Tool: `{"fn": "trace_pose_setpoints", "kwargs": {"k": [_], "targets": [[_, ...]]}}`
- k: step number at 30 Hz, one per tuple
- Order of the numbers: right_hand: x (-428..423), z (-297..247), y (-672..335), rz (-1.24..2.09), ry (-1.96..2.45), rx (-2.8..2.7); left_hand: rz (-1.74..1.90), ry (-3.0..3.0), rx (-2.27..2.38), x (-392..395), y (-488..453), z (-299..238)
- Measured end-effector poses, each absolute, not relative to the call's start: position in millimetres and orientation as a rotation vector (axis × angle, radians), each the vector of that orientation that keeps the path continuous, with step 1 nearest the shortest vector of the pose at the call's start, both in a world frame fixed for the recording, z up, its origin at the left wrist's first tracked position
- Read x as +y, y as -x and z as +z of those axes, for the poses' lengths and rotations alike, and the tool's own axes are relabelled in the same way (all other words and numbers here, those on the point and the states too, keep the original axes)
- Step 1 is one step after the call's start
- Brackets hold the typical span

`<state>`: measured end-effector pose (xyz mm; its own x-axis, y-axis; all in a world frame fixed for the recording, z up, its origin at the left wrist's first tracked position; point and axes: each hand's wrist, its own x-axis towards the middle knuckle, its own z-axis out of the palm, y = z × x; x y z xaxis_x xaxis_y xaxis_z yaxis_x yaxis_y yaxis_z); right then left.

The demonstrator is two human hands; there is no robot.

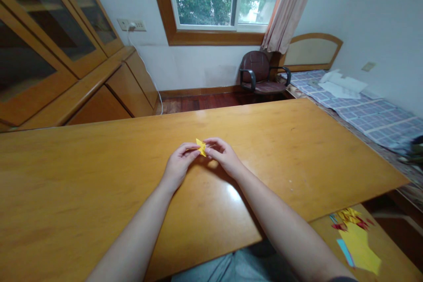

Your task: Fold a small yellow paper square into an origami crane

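A small piece of folded yellow paper [201,147] with pointed corners is held just above the wooden table [99,194]. My left hand [180,161] pinches its left side between thumb and fingers. From the other side my right hand [223,155] grips it, thumb toward me and fingers behind. Both hands meet near the middle of the table, and their fingertips cover part of the paper's edges.
On a lower surface at the bottom right lie yellow paper sheets [361,249], a blue strip [345,252] and several small folded yellow and red pieces [350,217]. A brown armchair [257,72], a bed [370,110] and a wooden cabinet [109,92] stand beyond the table.
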<state>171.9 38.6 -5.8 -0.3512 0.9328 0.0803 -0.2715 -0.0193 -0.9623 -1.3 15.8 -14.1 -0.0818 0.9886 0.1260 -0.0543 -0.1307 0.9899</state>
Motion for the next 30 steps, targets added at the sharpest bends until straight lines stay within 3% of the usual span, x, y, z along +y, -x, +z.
{"fn": "trace_pose_setpoints", "kwargs": {"k": [30], "targets": [[40, -8, -170, 1.478, 0.776, -1.344, 1.413, -0.769, 1.061, 12, -8, 3]]}}
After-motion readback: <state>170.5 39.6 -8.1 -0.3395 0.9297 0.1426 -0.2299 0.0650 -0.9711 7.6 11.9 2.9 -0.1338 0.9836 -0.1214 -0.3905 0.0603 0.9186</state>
